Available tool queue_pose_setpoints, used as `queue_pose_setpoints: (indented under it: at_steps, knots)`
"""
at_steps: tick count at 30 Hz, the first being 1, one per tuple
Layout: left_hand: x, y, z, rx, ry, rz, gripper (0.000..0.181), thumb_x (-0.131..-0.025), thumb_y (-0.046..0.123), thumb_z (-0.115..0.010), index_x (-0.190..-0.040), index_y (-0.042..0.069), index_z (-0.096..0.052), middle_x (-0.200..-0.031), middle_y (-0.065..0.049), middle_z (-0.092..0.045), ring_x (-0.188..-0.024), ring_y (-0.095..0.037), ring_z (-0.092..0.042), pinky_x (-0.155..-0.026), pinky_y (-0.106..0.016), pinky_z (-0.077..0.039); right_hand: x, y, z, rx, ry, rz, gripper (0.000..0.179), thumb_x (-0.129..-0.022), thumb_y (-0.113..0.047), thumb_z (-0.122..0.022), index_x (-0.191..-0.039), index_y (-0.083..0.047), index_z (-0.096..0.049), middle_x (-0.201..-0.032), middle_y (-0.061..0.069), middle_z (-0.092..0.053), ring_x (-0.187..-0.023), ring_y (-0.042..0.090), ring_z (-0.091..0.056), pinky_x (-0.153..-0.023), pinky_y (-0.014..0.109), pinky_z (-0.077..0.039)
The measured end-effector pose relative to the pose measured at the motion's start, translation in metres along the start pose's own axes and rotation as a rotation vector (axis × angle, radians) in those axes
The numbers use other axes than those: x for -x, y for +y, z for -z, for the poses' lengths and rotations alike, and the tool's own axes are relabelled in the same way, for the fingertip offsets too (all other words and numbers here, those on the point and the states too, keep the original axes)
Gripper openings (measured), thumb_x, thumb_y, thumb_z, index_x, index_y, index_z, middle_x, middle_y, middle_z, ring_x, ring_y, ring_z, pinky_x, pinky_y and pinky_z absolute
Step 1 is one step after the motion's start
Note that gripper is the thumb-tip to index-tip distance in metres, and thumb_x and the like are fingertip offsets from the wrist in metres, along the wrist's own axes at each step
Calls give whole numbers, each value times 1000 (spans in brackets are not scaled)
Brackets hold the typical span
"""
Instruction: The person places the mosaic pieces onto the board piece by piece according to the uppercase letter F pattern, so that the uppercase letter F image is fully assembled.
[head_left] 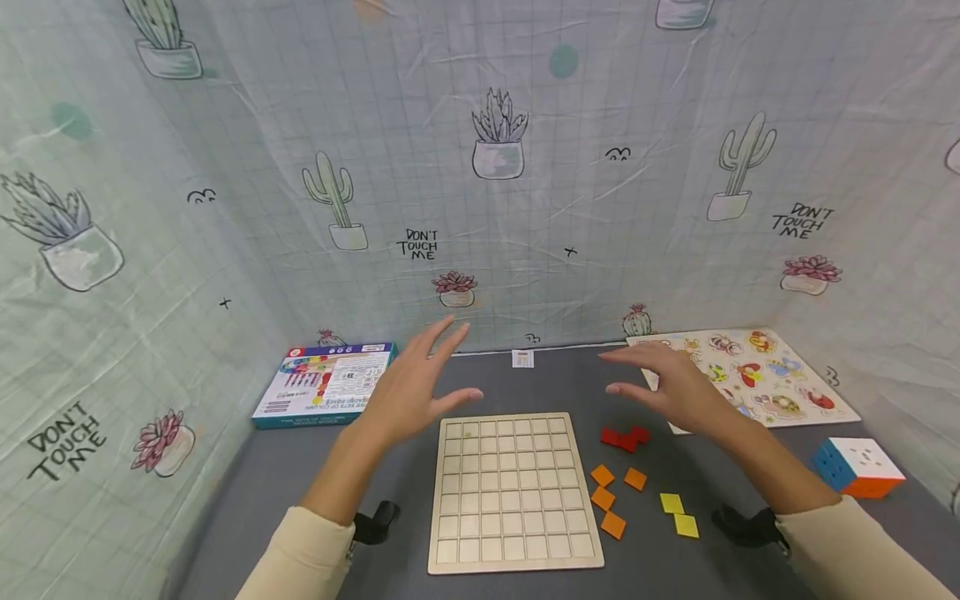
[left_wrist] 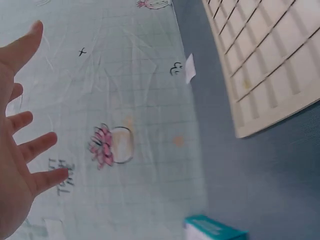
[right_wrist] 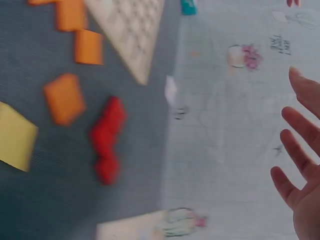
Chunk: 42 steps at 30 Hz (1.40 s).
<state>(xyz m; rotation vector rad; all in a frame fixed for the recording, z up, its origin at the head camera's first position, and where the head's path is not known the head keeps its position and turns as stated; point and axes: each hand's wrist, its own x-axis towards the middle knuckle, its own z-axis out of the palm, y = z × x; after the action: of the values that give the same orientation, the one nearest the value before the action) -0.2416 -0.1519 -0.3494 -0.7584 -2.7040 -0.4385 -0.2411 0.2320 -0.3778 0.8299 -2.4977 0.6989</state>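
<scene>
Both hands are raised over the dark table, fingers extended and holding nothing. My left hand (head_left: 411, 387) hovers above the table between a boxed toy set and a wooden grid board (head_left: 516, 492); in the left wrist view its fingers (left_wrist: 37, 147) are spread. The board's square cells hold no tiles. My right hand (head_left: 678, 387) is up in front of the sticker-like picture board, above and right of some red tiles (head_left: 625, 438). Orange tiles (head_left: 613, 525) lie along the grid board's right side, and two yellow tiles (head_left: 686, 525) lie farther right.
The boxed toy set (head_left: 324, 383) lies at the back left. A picture board with insects (head_left: 742, 375) leans into the back right corner. A puzzle cube (head_left: 858, 467) sits at the right. Printed cloth (head_left: 525, 217) walls the table at the back and sides.
</scene>
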Motion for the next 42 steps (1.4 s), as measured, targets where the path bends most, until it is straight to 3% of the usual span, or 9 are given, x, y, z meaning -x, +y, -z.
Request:
queue_pose_setpoints:
  at_steps: [3,8,13,17,22,26,35,42]
  knots:
    - [22,-2,-9,53,3,26,88,-93,55,-69,-164,32,-22,-172,-4,-21,-150,-41,-40,-104,-64,-49,20,4,-18,-17,23,19,42,-82,-13,-84,-122,-18,-75,-119,1,-77,-111,24,-68,-90,49,-54]
    - [54,-4,-26,129,-17,70,88,-96,50,-67,-165,34,-15,-174,-2,-12,-148,-45,-42,-107,-68,-45,46,13,-41,-41,-56,-71,32,-86,-17,-81,-118,-17,-78,-122,2,-76,-112,26,-68,-90,51,-57]
    - [75,-4,-44,161,-22,102,90,-96,47,-67,-165,33,-12,-175,-2,-10,-151,-44,-39,-113,-71,-38,56,21,-55,-59,-174,-160,24,-91,-23,-77,-115,-17,-80,-127,7,-74,-117,31,-66,-93,53,-56]
    - [90,-5,-60,193,-56,130,88,-96,44,-68,-165,31,-15,-175,-3,-12,-153,-41,-36,-115,-75,-31,59,26,-64,-67,-217,-190,23,-92,-27,-76,-113,-18,-81,-127,10,-74,-117,34,-66,-96,56,-54]
    - [103,-5,-75,219,-112,182,84,-97,43,-68,-164,31,-19,-175,-2,-12,-150,-44,-39,-113,-79,-28,62,32,-73,-58,-237,-225,25,-92,-26,-76,-115,-16,-80,-128,13,-73,-119,37,-65,-99,59,-52]
    - [113,-7,-82,250,-154,217,77,-98,41,-67,-163,25,-29,-175,-3,-13,-150,-45,-38,-111,-82,-27,66,35,-78,-36,-245,-231,26,-91,-23,-77,-116,-16,-80,-129,13,-72,-120,37,-65,-101,59,-52]
    - [123,-8,-86,267,-312,277,65,-101,29,-64,-160,19,-37,-173,-7,-21,-152,-47,-33,-109,-86,-18,68,36,-81,45,-204,-223,23,-89,-17,-78,-112,-17,-81,-118,4,-78,-110,30,-69,-95,53,-55]
    - [129,-6,-88,255,-358,282,56,-102,21,-61,-155,16,-45,-169,-8,-31,-154,-46,-29,-110,-87,-12,67,32,-81,59,-179,-220,24,-88,-15,-79,-111,-16,-81,-113,3,-80,-106,29,-70,-92,51,-57]
